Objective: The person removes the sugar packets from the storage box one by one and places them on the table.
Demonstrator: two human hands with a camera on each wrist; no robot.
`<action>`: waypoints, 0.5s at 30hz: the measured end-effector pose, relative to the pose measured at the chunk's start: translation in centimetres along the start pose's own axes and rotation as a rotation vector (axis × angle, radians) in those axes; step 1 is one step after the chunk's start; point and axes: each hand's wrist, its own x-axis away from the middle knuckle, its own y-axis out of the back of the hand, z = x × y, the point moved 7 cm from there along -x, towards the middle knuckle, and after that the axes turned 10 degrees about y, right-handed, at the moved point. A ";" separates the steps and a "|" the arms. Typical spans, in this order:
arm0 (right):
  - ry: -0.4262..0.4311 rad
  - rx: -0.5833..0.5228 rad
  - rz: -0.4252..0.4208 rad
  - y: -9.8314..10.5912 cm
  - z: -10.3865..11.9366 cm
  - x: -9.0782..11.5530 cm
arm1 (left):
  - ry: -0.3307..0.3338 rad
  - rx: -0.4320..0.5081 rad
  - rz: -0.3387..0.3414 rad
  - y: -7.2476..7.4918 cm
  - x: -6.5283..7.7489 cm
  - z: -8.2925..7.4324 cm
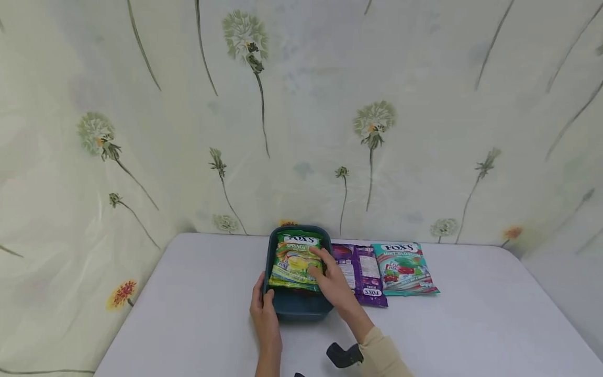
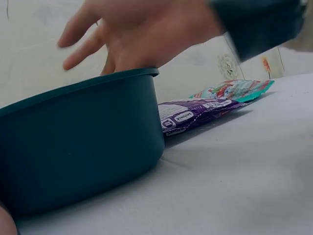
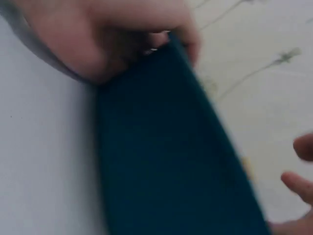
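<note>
A dark teal plastic basin [image 1: 301, 313] stands on the white table, a green FOX'S candy bag [image 1: 297, 262] lying in its back part. At the basin's front left side, my left hand [image 1: 266, 320] grips the wall, thumb at the rim. My right hand [image 1: 335, 285] reaches over the right rim, its fingers spread at the green bag's right side. From the left wrist view, the right hand [image 2: 146, 34] appears above the rim with fingers extended. In the right wrist view the left hand [image 3: 107, 29] wraps round the basin's edge.
Right of the basin lies purple candy packaging [image 1: 372, 285], partly behind my right hand. Beside it is a teal-and-red FOX'S mint candy bag [image 1: 406, 269]. A black curved piece [image 1: 344, 356] shows by the right sleeve. A dandelion-patterned backdrop [image 1: 306, 199] rises behind the table.
</note>
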 end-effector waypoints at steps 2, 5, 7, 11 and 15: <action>-0.023 0.084 -0.038 -0.5 -0.5 -0.8 | -0.002 -0.004 0.003 -0.1 0.0 -0.1; -0.069 0.164 -0.068 -1.0 -1.2 -1.9 | -0.004 0.003 0.007 -0.2 -0.1 -0.2; -0.099 0.178 -0.085 -1.2 -1.6 -2.4 | -0.003 0.007 0.009 -0.2 -0.2 -0.2; -0.135 0.150 -0.107 -1.4 -1.9 -2.6 | -0.001 -0.002 0.002 -0.2 -0.2 -0.1; -0.117 0.146 -0.141 -1.4 -1.9 -2.5 | -0.003 -0.011 0.004 -0.2 -0.1 -0.2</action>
